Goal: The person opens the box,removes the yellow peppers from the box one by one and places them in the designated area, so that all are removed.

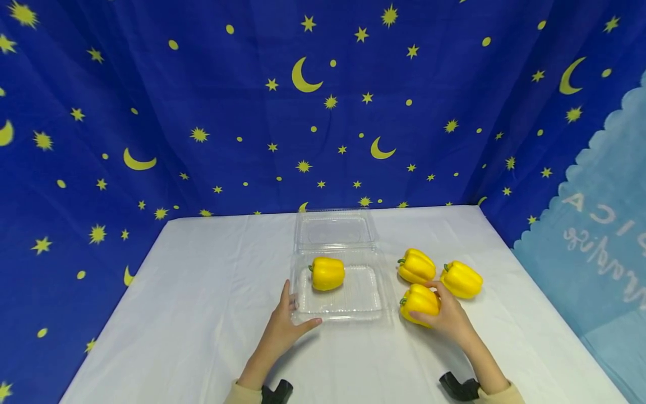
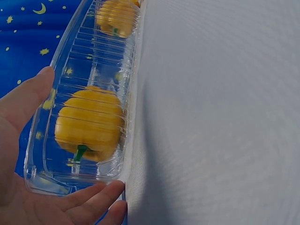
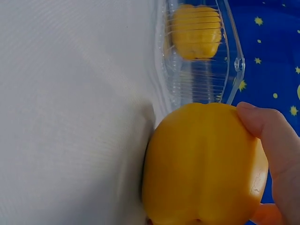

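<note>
A clear plastic clamshell container (image 1: pixel 353 315) lies with its lid (image 1: pixel 334 230) folded back, away from me. Inside its tray, on the left, is one yellow bell pepper (image 1: pixel 327 274) with a green stem. My left hand (image 1: pixel 284 324) is spread at the tray's near left corner; in the left wrist view its thumb (image 2: pixel 35 91) lies along the rim and its other fingers reach past the end wall. To the right of the container my right hand (image 1: pixel 451 317) grips another yellow bell pepper (image 3: pixel 201 164) between thumb and fingers, close to the tablecloth.
Two more yellow bell peppers, one nearer the container (image 1: pixel 416 266) and one farther right (image 1: pixel 461 279), lie just beyond my right hand. White cloth (image 1: pixel 202 314) covers the table. A blue star-and-moon curtain (image 1: pixel 323 112) hangs behind it, with a light blue fabric (image 1: pixel 605 235) at right.
</note>
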The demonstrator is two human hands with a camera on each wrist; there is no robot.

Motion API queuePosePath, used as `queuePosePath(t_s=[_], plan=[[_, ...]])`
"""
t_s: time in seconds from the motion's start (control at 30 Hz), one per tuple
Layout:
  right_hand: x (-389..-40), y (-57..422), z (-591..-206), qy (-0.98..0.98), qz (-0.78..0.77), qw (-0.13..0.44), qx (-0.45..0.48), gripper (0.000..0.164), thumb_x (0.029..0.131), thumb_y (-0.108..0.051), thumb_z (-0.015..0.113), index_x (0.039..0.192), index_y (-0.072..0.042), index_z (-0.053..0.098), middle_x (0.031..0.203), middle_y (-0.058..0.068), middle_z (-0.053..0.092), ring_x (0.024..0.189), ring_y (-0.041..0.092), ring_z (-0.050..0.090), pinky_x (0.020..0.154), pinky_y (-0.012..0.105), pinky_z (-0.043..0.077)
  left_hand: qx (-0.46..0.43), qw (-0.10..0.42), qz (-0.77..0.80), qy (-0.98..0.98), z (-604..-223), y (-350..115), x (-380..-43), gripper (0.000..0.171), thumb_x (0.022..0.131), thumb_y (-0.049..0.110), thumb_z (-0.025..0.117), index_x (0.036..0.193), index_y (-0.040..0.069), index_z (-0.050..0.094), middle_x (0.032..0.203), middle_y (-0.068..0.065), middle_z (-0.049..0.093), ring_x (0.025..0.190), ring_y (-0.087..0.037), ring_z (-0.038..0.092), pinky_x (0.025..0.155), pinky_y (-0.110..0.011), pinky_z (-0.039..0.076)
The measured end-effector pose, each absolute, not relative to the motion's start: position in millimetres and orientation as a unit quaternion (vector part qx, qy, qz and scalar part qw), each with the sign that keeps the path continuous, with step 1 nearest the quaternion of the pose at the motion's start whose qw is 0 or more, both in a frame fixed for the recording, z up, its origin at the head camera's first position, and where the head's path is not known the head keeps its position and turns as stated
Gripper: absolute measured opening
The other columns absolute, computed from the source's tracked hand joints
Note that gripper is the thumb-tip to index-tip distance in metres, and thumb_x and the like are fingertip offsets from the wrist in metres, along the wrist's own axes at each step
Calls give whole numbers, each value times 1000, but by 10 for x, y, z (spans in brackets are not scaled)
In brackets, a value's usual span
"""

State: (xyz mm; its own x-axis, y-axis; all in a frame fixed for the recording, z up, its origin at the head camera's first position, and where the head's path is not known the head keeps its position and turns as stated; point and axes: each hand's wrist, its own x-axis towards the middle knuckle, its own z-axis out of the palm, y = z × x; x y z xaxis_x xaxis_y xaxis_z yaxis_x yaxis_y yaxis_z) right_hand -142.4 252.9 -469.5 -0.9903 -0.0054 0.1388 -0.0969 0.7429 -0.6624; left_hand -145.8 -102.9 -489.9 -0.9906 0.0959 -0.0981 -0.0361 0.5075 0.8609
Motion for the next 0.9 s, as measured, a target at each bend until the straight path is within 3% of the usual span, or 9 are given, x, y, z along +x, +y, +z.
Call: queuePosePath(t_s=[0.33,0.47,0.67,0.9], plan=[[-1426,2518,-4536,-933,354,58,42,64,77,-23,79,121,10,46,116,30,56,104,40,55,90,56,48,16,67,494,867,-4909,-1025,-1464,118,72,44,80,153,6,2,146,-26,39,129,-40,48,106,-58,38],[-1497,2472,-4402,-931,359,58,37,63,83,-24,74,125,11,44,125,33,52,113,46,51,95,60,45,19,63,492,868,-4906,-1028,-1470,118,73,43,80,153,6,2,146,-25,39,128,-40,48,106,-58,38],[-1639,2347,-4247,-933,358,28,28,66,88,-34,68,133,6,40,133,30,47,121,44,46,101,61,41,20,68,494,866,-4894,-1024,-1469,118,73,42,80,153,5,2,147,-26,38,129,-41,47,106,-58,38],[-1797,2060,-4162,-923,376,-3,83,62,90,-35,65,136,-2,41,136,23,48,126,41,46,104,59,39,19,68,498,864,-4881,-1010,-1458,118,73,42,80,153,5,1,147,-26,37,130,-41,46,106,-58,37]])
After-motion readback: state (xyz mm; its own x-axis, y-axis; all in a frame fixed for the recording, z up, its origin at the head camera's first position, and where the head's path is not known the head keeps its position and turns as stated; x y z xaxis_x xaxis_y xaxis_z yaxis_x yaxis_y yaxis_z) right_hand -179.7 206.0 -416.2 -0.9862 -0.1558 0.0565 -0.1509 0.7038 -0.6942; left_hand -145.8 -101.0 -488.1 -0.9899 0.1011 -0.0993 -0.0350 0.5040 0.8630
